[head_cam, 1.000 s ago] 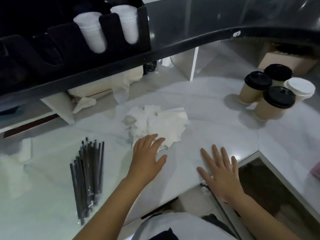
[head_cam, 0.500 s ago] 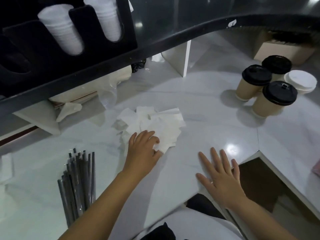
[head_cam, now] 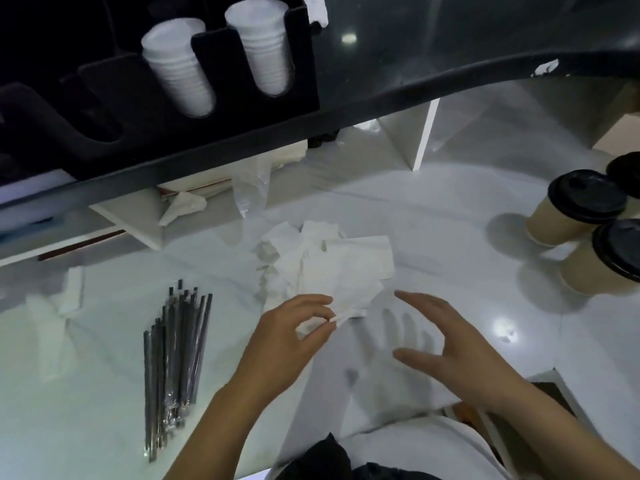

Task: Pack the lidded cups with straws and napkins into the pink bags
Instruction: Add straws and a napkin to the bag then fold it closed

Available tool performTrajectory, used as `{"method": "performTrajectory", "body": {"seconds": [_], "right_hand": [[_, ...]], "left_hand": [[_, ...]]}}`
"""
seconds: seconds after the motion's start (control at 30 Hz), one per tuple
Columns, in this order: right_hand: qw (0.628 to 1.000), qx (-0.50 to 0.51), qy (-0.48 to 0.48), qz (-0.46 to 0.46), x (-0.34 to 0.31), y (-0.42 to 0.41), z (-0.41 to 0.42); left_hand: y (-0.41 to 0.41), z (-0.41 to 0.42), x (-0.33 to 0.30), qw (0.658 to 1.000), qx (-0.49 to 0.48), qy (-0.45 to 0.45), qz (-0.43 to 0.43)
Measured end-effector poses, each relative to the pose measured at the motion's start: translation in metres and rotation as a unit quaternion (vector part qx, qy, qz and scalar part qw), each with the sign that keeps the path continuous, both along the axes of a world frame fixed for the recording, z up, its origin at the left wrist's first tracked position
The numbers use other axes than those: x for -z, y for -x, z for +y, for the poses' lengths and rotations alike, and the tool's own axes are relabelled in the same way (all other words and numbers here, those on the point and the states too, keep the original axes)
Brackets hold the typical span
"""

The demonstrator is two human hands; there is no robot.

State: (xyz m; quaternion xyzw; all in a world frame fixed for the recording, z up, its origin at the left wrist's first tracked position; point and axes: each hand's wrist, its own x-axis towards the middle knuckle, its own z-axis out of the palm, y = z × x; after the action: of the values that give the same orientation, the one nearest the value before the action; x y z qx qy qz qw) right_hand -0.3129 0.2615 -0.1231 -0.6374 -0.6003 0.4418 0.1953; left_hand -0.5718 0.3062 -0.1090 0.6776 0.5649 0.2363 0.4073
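A loose pile of white napkins lies in the middle of the white counter. My left hand pinches the near edge of a napkin between thumb and fingers. My right hand hovers just right of the pile, fingers spread, holding nothing. A bundle of wrapped black straws lies to the left. Brown paper cups with black lids stand at the right edge. No pink bag is in view.
A black shelf overhangs the counter's far side, with two stacks of white cups in a black holder. A clear plastic wrapper and a crumpled napkin lie beneath it. The counter's corner edge sits near my right wrist.
My left hand has closed on a napkin's edge at the pile. My right hand has lifted off the counter and moved toward the pile. The view shifted right.
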Motion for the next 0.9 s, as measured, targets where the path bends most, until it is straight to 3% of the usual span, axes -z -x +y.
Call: {"method": "performTrajectory", "body": {"seconds": [0.1, 0.2, 0.4, 0.57, 0.73, 0.9], "right_hand": [[0.994, -0.093, -0.054, 0.019, -0.016, 0.004, 0.024], [0.984, -0.123, -0.102, 0.074, -0.021, 0.006, 0.042], [0.975, -0.123, -0.067, 0.171, -0.023, -0.019, 0.055], [0.98, -0.141, -0.062, 0.125, -0.013, -0.05, 0.074], [0.983, -0.129, -0.082, 0.103, -0.007, -0.072, 0.092], [0.987, -0.09, -0.078, 0.11, 0.002, -0.087, 0.1]], "left_hand": [[-0.011, -0.013, -0.028, 0.997, 0.031, 0.067, -0.038], [-0.02, -0.017, -0.04, 0.993, 0.017, 0.093, -0.076], [-0.024, -0.01, -0.034, 0.99, -0.034, 0.109, -0.081], [-0.017, 0.032, 0.004, 0.99, -0.115, 0.026, 0.083], [-0.028, 0.078, 0.036, 0.969, -0.147, 0.025, 0.195], [-0.037, 0.079, 0.045, 0.956, -0.181, -0.012, 0.229]]}}
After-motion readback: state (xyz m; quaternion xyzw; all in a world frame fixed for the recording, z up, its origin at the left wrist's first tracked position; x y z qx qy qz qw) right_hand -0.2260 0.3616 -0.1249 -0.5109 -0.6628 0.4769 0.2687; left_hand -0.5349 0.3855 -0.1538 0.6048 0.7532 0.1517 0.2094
